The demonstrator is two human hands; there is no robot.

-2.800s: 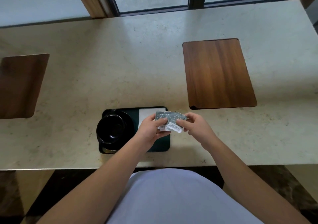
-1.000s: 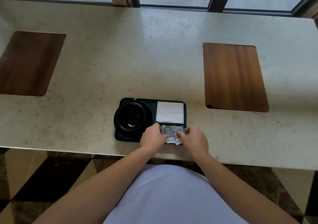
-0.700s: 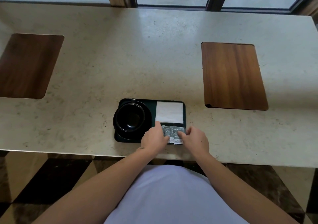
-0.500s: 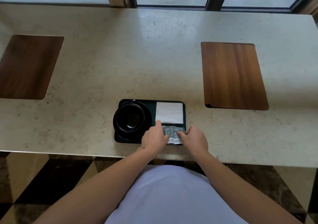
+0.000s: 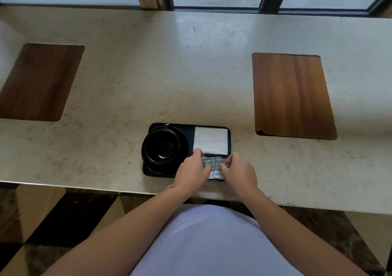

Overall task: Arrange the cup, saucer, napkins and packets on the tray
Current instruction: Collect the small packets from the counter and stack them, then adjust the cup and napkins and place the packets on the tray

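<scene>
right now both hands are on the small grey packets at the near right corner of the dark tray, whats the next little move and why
Probably let go and lift both hands away: the small grey packets already lie flat on the dark tray, just nearer than the white napkin.

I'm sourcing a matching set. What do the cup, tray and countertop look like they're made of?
Cup: black and glossy, with a soft sheen on its rim, likely glazed ceramic. Tray: dark, smooth, rounded corners; plastic or lacquer, can't tell. Countertop: beige, speckled and polished, reflecting window light; stone or a stone-look composite.
</scene>
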